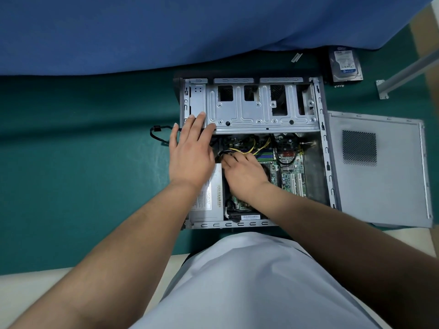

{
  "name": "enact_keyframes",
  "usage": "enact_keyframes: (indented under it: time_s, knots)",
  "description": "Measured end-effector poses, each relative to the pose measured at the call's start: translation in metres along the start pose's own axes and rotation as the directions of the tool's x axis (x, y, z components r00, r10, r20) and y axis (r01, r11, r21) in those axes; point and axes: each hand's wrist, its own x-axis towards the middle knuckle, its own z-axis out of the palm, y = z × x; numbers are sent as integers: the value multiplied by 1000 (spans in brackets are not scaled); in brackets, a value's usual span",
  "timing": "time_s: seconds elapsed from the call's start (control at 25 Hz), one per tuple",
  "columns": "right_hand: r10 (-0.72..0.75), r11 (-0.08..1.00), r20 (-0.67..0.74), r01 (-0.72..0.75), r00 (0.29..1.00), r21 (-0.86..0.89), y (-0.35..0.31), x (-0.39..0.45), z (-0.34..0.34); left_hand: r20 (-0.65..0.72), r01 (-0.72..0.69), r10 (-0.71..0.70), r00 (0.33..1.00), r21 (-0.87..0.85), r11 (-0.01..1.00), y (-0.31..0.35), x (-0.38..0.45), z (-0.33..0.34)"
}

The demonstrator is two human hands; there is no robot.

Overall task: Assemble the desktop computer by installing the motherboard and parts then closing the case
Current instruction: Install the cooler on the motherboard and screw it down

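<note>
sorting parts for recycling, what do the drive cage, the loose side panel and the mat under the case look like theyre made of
Drive cage: bare sheet metal, likely steel, with a dull silver sheen and stamped ribs and cutouts.
Side panel: probably painted metal, matte grey with a perforated vent and folded edges.
Mat: looks like smooth green vinyl or rubber; faint glare.

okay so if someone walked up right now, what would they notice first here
An open computer case lies mid-table, motherboard exposed, both hands in it: the left hand flat on the drive cage, the right hand among the cables. The side panel lies right of it, a hard drive behind.
</note>
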Motion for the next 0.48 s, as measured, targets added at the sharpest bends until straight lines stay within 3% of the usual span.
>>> enact_keyframes:
  time_s: [0.48]
  knots:
    - [18,962,5,-16,1000,-271,-5,5,20,0,-4,4,1000,-2,1000,1,0,0]
